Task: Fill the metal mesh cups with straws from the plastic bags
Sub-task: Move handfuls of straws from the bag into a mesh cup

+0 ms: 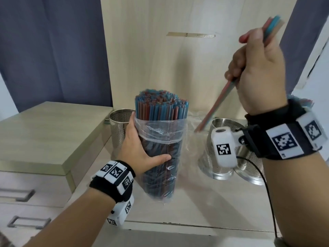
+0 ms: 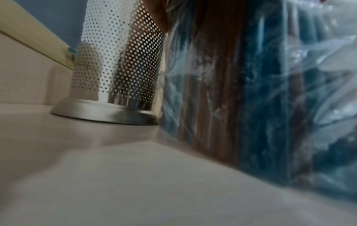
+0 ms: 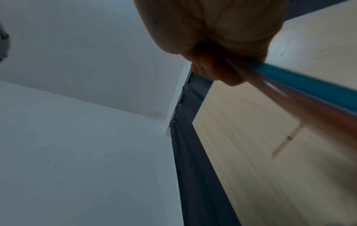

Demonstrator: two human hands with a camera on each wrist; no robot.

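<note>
Upright at the middle of the pale tabletop (image 1: 204,207) stands a clear, crinkled plastic bag (image 1: 161,148), rolled down at its mouth and packed tight with thin blue and reddish-brown straws (image 1: 161,107) whose cut ends rise above the film. Round its left side the left hand (image 1: 140,148) grips it — thumb across the front, fingers wrapped behind, out of sight. From the left wrist view the bag (image 2: 260,91) fills the right half, its wrinkled film glinting over dark blue and brown stripes, its base on the tabletop (image 2: 135,183).

Raised above and to the right, well apart from the bag, the right hand (image 1: 258,72) is closed round a small bundle of straws (image 1: 216,107), held slanting — upper ends blurred near the cabinet panel, lower ends pointing down toward the cups. In the right wrist view its curled fingers (image 3: 222,71) clamp a blue and a reddish straw.

Just behind the left hand stands a tall cylindrical cup of perforated steel (image 1: 119,129) with a smooth flared foot; no contents show in it. Near the right wrist, two more perforated steel cups (image 1: 224,154) sit side by side, partly hidden by the wrist camera, crumpled clear plastic (image 1: 194,122) beside them.

A pale wooden drawer unit (image 1: 44,139) with metal handles flanks the left.
</note>
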